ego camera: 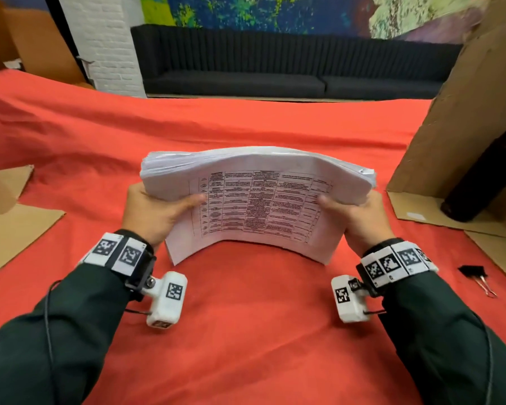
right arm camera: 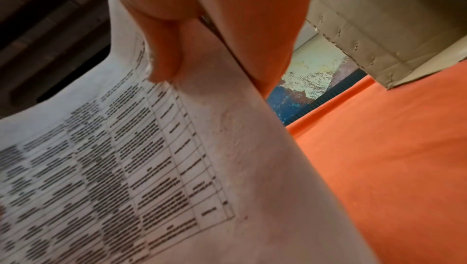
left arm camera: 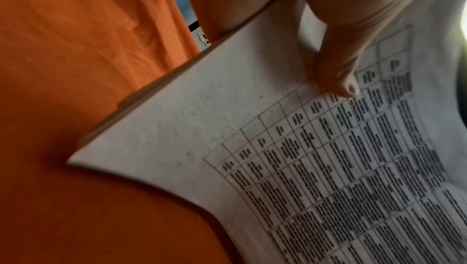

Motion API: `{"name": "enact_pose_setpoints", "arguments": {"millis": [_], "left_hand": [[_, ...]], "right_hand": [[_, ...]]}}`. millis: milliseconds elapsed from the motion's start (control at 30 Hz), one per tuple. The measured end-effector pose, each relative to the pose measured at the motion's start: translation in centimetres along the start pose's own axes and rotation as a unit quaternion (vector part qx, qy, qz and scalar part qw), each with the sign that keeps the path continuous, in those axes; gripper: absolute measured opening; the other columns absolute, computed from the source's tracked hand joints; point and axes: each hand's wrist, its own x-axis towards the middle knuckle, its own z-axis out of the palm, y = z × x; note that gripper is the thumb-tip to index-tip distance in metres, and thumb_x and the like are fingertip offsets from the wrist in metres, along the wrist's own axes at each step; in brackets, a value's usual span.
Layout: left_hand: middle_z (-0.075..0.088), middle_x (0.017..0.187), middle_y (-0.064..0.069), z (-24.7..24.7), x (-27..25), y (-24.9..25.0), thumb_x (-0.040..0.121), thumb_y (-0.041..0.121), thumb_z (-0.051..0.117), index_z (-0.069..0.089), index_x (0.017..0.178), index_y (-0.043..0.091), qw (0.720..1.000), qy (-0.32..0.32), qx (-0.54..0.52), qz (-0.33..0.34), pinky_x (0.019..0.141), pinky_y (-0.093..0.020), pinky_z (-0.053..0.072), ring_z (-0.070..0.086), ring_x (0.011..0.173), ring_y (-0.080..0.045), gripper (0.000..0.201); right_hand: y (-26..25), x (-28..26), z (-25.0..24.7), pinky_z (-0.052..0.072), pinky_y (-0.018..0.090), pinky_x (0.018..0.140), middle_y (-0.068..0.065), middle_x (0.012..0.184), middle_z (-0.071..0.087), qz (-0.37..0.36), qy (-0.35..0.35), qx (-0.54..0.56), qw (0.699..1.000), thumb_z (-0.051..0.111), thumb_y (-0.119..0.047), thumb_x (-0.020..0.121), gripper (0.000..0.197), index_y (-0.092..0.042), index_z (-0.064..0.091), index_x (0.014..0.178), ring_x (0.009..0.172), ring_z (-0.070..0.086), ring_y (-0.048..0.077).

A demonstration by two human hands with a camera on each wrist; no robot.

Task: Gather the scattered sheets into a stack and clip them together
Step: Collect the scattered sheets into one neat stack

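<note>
A thick stack of white sheets with a printed table on its front stands on its long edge on the red cloth, bowed toward me. My left hand grips its left side, thumb across the front page. My right hand grips the right side the same way. In the left wrist view the thumb presses on the printed stack of sheets. The right wrist view shows my other thumb on the stack of sheets. A black binder clip lies on the cloth to the right of my right wrist.
A tall cardboard panel stands at the right with a black cylindrical bottle at its base on a cardboard flap. More cardboard lies at the left edge. A dark sofa runs behind the table.
</note>
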Motion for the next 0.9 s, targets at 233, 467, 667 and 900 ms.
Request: {"name": "enact_pose_setpoints", "arguments": {"millis": [233, 467, 667, 900], "left_hand": [[0.071, 0.065, 0.014, 0.7, 0.8, 2.0, 0.048, 0.076, 0.084, 0.066, 0.073, 0.019, 0.995, 0.083, -0.027, -0.045, 0.055, -0.019, 0.051, 0.064, 0.06, -0.001, 0.065], [0.031, 0.054, 0.004, 2.2, 3.7, 4.5, 0.083, 0.035, 0.066, 0.041, 0.052, 0.006, 0.976, 0.206, 0.06, -0.028, 0.051, -0.037, 0.024, 0.027, 0.056, -0.015, 0.049], [0.04, 0.066, -0.004, 1.8, 3.8, 3.9, 0.081, 0.054, 0.068, 0.052, 0.064, 0.001, 0.981, 0.185, 0.047, -0.027, 0.058, -0.033, 0.031, 0.036, 0.063, -0.018, 0.058], [0.08, 0.086, 0.005, 0.6, 2.9, 2.0, 0.05, 0.035, 0.095, 0.077, 0.086, 0.015, 0.999, 0.019, 0.0, -0.035, 0.079, -0.029, 0.06, 0.074, 0.081, -0.011, 0.044]], "right_hand": [[-3.3, -0.1, 0.9, 0.054, 0.023, 0.079, 0.003, 0.105, 0.067, -0.168, 0.045, -0.186, 0.967, 0.072, 0.0, 0.087, 0.056, -0.026, 0.053, 0.132, 0.085, 0.065, 0.005], [-4.1, 1.2, 0.9, 0.044, 0.026, 0.099, 0.008, 0.126, 0.062, -0.277, 0.022, -0.48, 0.832, 0.045, -0.011, 0.091, 0.051, -0.019, 0.062, 0.139, 0.114, 0.059, 0.026], [-5.5, 1.0, 0.8, 0.04, 0.052, 0.099, 0.003, 0.135, 0.054, -0.241, 0.004, -0.686, 0.687, 0.048, -0.035, 0.094, 0.058, -0.035, 0.039, 0.152, 0.112, 0.056, 0.034], [-5.5, 3.4, -0.2, 0.044, 0.033, 0.086, 0.003, 0.1, 0.053, -0.169, -0.063, -0.503, 0.846, 0.062, -0.019, 0.096, 0.027, -0.027, 0.067, 0.121, 0.093, 0.054, 0.019]]}}
